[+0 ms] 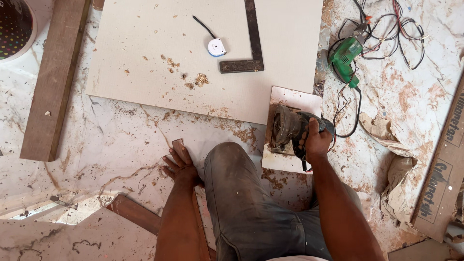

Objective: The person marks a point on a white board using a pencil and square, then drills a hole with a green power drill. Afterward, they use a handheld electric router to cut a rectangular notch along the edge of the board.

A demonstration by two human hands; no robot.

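Note:
My right hand (316, 141) grips the rear handle of a dusty grey circular saw (289, 126) that rests on a small pale board offcut (295, 99) on the floor. Spread flat on the marble floor, my left hand (180, 166) presses on a thin brown wood strip (179, 146) that runs back under my arm. My bent knee in grey trousers (232, 169) lies between the two hands.
A large pale board (145, 48) lies ahead, carrying a white tape measure (216, 47), a dark metal try square (251, 43) and sawdust. A green drill (344, 55) with tangled cables lies at right. A wooden plank (53, 82) is at left; laminate sheets (442, 169) at right.

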